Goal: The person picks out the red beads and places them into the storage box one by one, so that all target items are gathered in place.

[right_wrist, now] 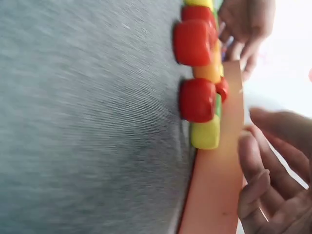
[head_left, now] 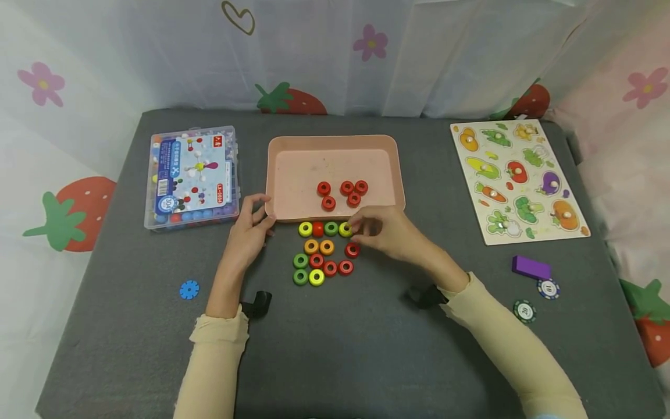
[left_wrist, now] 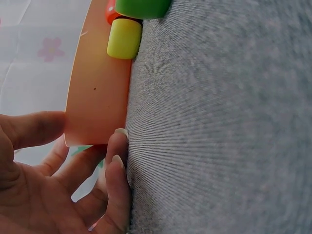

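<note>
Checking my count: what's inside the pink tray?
Five red rings lie in the pink tray, toward its near side. The right hand covers part of the near edge, hiding anything there.

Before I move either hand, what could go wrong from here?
The right hand's fingers are close to the end yellow ring, so a careless pinch could bump the row along the tray. The left hand grips the tray's corner; a tug toward you might push that row out of line. The five red rings inside sit loose and may slide if the tray tilts.
</note>
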